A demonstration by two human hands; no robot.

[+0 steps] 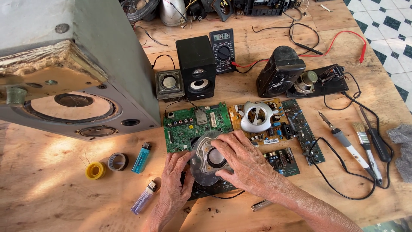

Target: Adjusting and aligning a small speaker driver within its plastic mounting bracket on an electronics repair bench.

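Note:
Both my hands rest on a round clear-plastic speaker part (pixel 205 160) with a dark centre, lying over a black unit at the table's front. My left hand (pixel 175 181) grips its left rim. My right hand (pixel 243 160) lies across its right side, fingers bent over the top edge. Just behind it sits a green circuit board (pixel 189 124), and to its right an orange-brown board (pixel 274 129) with a grey plastic ring (pixel 256 117) on it.
A large grey speaker cabinet (pixel 86 68) fills the left. Small black speakers (pixel 196 64), a multimeter (pixel 222 49) with red lead, an opened speaker (pixel 300 77), a soldering iron (pixel 349 146), a brush (pixel 365 144), two lighters (pixel 142 158), tape rolls (pixel 116 161) and a solder roll (pixel 95 170) lie around.

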